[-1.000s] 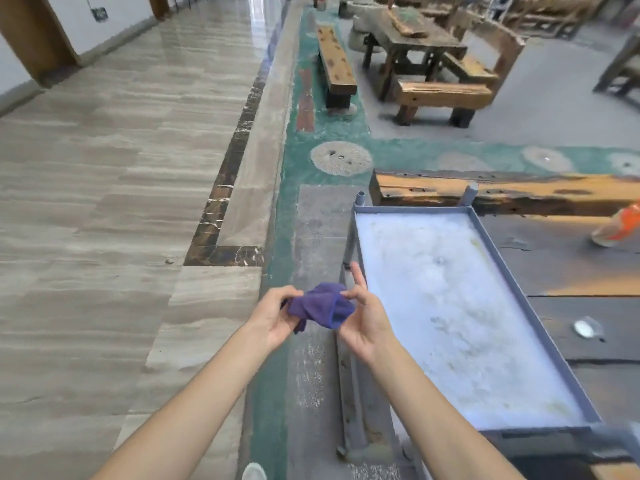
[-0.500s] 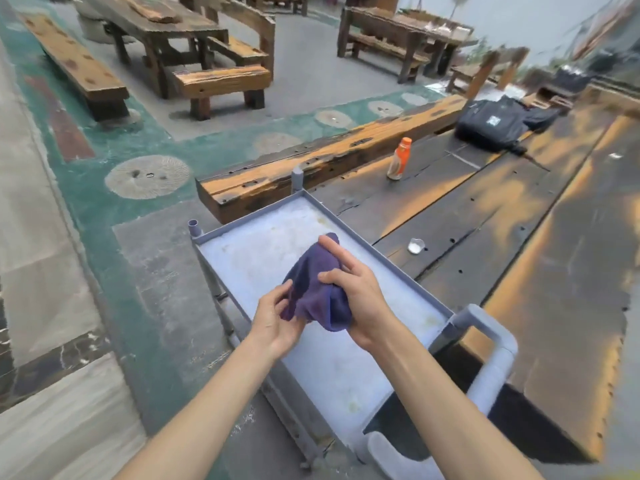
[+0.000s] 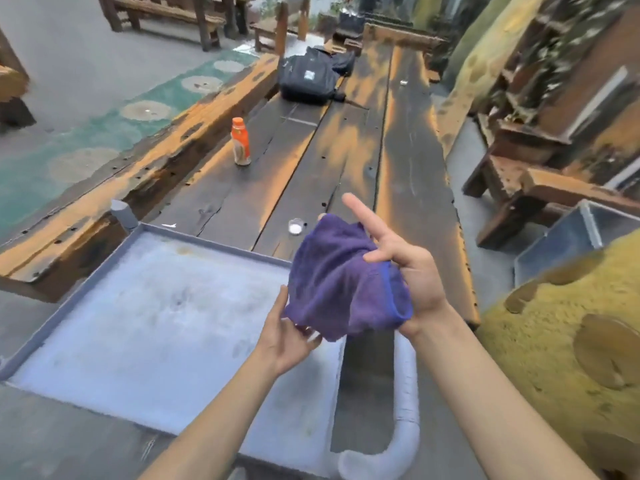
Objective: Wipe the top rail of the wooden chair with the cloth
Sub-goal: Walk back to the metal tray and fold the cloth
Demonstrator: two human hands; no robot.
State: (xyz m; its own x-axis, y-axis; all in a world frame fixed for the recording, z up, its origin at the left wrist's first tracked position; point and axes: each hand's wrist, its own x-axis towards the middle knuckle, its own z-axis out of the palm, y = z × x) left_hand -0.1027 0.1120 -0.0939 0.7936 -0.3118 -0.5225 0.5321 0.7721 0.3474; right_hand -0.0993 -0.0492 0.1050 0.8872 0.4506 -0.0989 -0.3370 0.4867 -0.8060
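A purple cloth (image 3: 341, 275) hangs spread between both hands, in front of me above the edge of a grey cart tray (image 3: 104, 268). My left hand (image 3: 289, 336) pinches its lower corner from below. My right hand (image 3: 405, 268) grips its right edge with thumb and lower fingers, the index finger pointing up and away. A wooden chair (image 3: 277, 24) with a tall back stands far off beyond the long table; its top rail is small and blurred.
A long dark plank table (image 3: 349, 140) runs ahead, bearing an orange bottle (image 3: 241, 142), a small clear cap (image 3: 296, 226) and a black backpack (image 3: 308, 79). The cart's white handle (image 3: 403, 420) curves below my right arm. Wooden furniture (image 3: 519, 178) and a yellow mass (image 3: 561, 344) stand at right.
The view has swung right from the marble floor to the long table. The cloth, bunched between both hands before, is now opened out, and my right index finger has lifted off it.
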